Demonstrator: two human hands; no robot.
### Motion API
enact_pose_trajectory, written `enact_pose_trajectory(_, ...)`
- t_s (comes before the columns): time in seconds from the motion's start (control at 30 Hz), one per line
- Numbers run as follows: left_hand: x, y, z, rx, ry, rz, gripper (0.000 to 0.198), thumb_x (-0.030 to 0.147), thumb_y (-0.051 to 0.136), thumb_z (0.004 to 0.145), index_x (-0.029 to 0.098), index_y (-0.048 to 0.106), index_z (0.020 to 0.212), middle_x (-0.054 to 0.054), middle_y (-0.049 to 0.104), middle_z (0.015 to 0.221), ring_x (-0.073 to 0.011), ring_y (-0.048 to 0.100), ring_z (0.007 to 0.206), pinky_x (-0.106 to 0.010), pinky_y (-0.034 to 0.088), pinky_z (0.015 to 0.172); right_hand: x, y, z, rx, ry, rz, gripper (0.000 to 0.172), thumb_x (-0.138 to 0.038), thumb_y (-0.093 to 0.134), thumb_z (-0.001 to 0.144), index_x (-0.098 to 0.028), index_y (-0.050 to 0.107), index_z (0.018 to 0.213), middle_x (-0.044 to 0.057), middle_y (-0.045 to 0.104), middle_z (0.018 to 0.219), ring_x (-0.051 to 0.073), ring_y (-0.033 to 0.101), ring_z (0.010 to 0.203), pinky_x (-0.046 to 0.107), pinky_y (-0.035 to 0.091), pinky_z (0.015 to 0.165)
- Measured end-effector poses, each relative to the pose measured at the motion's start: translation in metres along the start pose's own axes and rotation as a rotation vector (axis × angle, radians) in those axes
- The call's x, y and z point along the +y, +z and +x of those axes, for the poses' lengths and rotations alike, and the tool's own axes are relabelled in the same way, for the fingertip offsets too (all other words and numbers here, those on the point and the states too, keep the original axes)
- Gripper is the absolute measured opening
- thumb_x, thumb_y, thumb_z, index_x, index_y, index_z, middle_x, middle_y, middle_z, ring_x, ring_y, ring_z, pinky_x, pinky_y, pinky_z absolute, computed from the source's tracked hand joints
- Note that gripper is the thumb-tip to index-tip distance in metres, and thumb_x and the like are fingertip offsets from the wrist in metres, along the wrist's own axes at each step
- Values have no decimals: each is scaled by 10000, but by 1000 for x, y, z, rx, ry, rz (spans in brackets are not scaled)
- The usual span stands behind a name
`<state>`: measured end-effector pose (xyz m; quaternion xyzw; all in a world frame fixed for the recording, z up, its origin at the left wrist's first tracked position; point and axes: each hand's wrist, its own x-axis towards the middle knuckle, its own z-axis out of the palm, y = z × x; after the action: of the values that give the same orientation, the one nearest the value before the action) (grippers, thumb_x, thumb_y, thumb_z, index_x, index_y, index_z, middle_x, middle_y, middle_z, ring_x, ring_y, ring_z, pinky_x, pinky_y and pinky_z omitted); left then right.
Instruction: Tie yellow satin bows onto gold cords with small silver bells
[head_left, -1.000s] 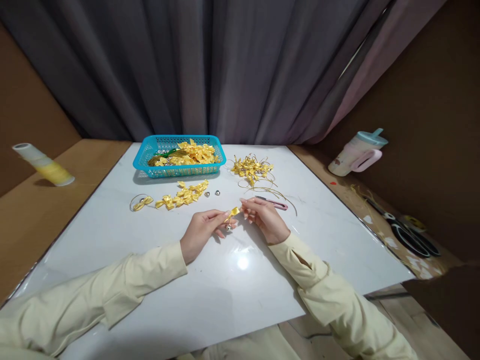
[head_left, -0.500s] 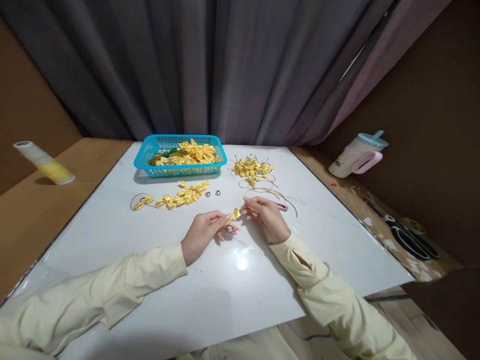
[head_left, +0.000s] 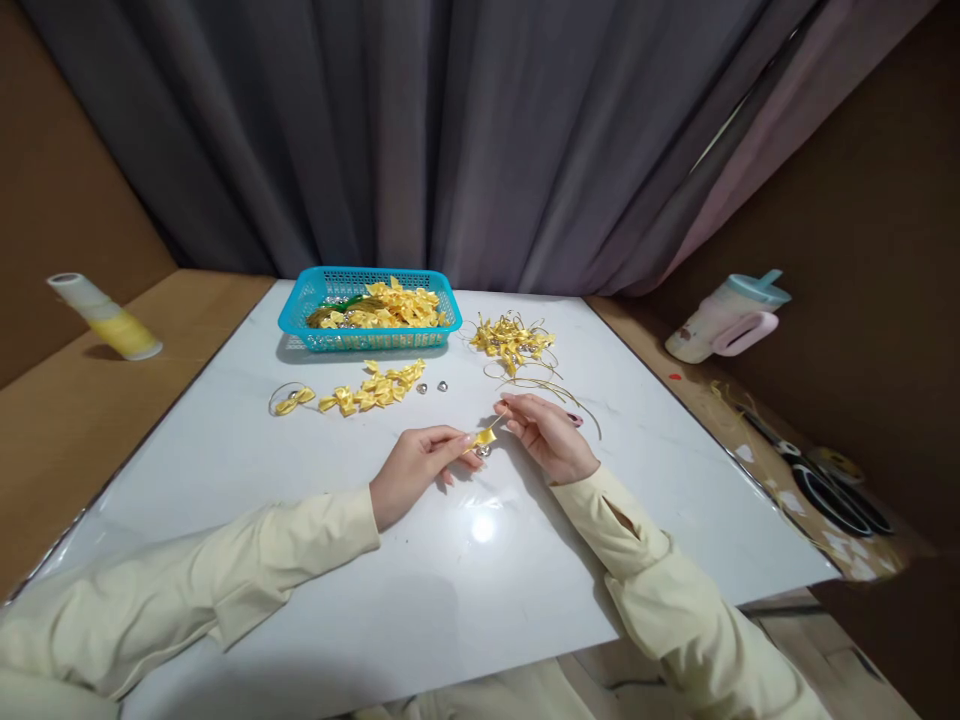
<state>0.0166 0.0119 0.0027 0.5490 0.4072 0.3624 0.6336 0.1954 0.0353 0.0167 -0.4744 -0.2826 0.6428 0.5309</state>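
Between thumb and fingers, my left hand (head_left: 424,462) pinches a yellow satin bow (head_left: 486,437). A small silver bell (head_left: 484,452) hangs just under the bow, beside my left fingertips. My right hand (head_left: 551,440) pinches the end of a thin gold cord (head_left: 501,418) that runs up from the bow. Beyond my hands lie a row of loose yellow bows (head_left: 375,388) and two silver bells (head_left: 442,386). One bow with a cord loop (head_left: 295,401) rests at the left end of that row.
A blue basket (head_left: 367,342) of bows stands at the back, with a pile of corded bows (head_left: 514,340) to its right. Loose gold cords (head_left: 570,388) and a pink tool, partly hidden, lie behind my right hand. Far right are a cup (head_left: 724,318) and scissors (head_left: 825,490).
My right hand has drawn away from the bow, up and to the right, and more gold cord shows between the hands. The view has shifted slightly.
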Motion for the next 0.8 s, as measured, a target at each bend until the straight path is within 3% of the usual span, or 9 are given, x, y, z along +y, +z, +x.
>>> enact_pose_trajectory(0.2,-2,-1,3,103,25,-10,312,402,641,709,120,683,835,-66,691,864,-93,547,530,-234,473,531,-2,-1,-1,-60,17,8,138,-122,657,723,-127,573,615,-1,612,584,27,544,479,77,489,470)
enact_pose_trajectory(0.4,1,0,1,46,-12,-42,339,448,613,730,115,642,788,-92,697,769,-150,611,594,-227,460,478,0,0,-1,-44,14,-27,152,-155,686,708,-130,563,621,17,630,592,52,581,513,104,506,499)
enact_pose_trajectory(0.8,4,1,1,89,-52,6,299,411,610,741,115,638,776,-82,696,706,-164,640,592,-218,431,449,3,1,-3,-30,-78,-106,227,-233,742,644,-151,537,592,9,620,596,82,581,531,175,490,514)
